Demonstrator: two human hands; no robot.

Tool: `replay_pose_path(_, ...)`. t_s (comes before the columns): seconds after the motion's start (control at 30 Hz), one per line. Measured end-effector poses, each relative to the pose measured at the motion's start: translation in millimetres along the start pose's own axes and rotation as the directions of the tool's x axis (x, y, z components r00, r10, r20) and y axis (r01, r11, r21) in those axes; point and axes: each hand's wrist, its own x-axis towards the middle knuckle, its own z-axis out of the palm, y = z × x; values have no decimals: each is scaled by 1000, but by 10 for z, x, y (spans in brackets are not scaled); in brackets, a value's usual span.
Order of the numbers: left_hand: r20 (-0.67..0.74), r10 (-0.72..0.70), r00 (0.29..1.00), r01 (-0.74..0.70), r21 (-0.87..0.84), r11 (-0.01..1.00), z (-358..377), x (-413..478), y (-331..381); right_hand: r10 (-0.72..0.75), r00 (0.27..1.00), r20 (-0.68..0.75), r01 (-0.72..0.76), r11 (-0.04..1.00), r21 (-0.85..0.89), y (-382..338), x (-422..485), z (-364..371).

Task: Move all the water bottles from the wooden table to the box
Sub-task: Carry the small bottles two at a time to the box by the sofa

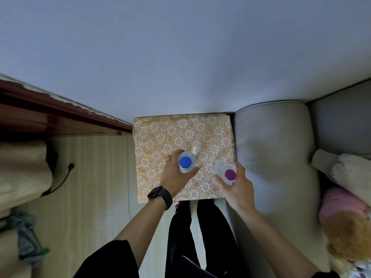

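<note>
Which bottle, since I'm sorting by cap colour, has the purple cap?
The bottle in the right hand; the other bottle, in the left hand, has a blue cap.

Both arms reach forward, 2 hands side by side and apart. Left hand [174, 178] curls round the blue-cap bottle [185, 162], thumb on its right. Right hand [238, 190] grips the purple-cap bottle [230, 174], thumb on its left.
</note>
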Motion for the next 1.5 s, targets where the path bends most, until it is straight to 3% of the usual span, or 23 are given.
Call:
replay_pose_path(0.17,-16,29,999,-29,19,999,-3,221,170,1,999,-43,1,1000,30,-166,247,-77)
replay_pose_path(0.47,23,158,987,-158,-4,987,33,1001,903,-209,972,-108,216,975,56,-791,1185,-384)
replay_pose_path(0.73,-121,125,985,-137,-99,986,206,1225,1080,-272,960,-62,274,961,22,-949,1638,-465)
replay_pose_path(0.83,-143,72,987,-90,-125,988,253,1207,994,-308,951,27,306,951,50,-892,1661,-500)
replay_pose_path(1.17,-84,134,987,-137,-40,990,229,1285,909,-287,958,28,283,954,97,-850,1680,-456)
replay_pose_path(1.37,-50,96,994,-94,29,995,143,1168,979,-199,964,177,180,976,121,-740,1599,-518)
replay_pose_path(1.5,-7,41,999,-41,102,994,-89,838,1035,-113,973,202,97,991,89,-707,1123,-562)
